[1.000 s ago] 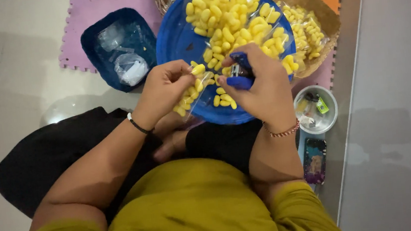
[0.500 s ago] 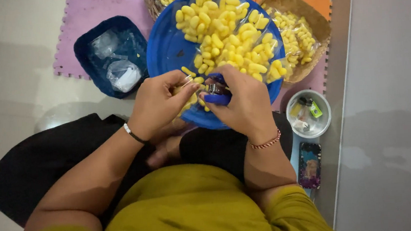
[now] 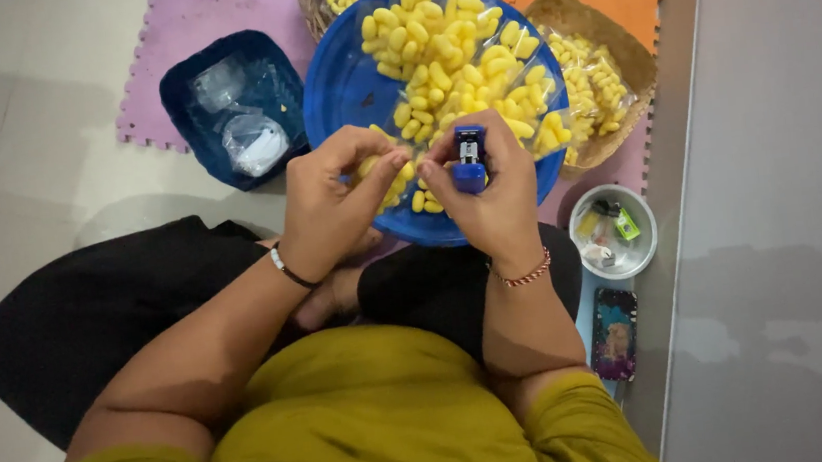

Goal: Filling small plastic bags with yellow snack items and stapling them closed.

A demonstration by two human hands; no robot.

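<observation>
My left hand [image 3: 333, 203] pinches a small clear plastic bag of yellow snacks [image 3: 387, 173] at the near edge of a big round blue tray [image 3: 336, 77]. My right hand [image 3: 492, 188] grips a small blue stapler [image 3: 469, 158], held upright just right of the bag's top. The two hands are close together above the tray's near rim. Loose yellow snacks [image 3: 433, 38] and several filled clear bags are heaped on the tray.
A dark blue square tub [image 3: 179, 93] with empty clear bags sits to the left on pink foam mats [image 3: 175, 23]. Woven baskets [image 3: 614, 41] with packed snack bags stand behind and to the right. A small white bowl [image 3: 615, 231] and a phone [image 3: 614, 334] lie at my right.
My hands have drawn together and shifted slightly. The stapler has turned from lying sideways to standing upright in my right hand; the bag stays in my left.
</observation>
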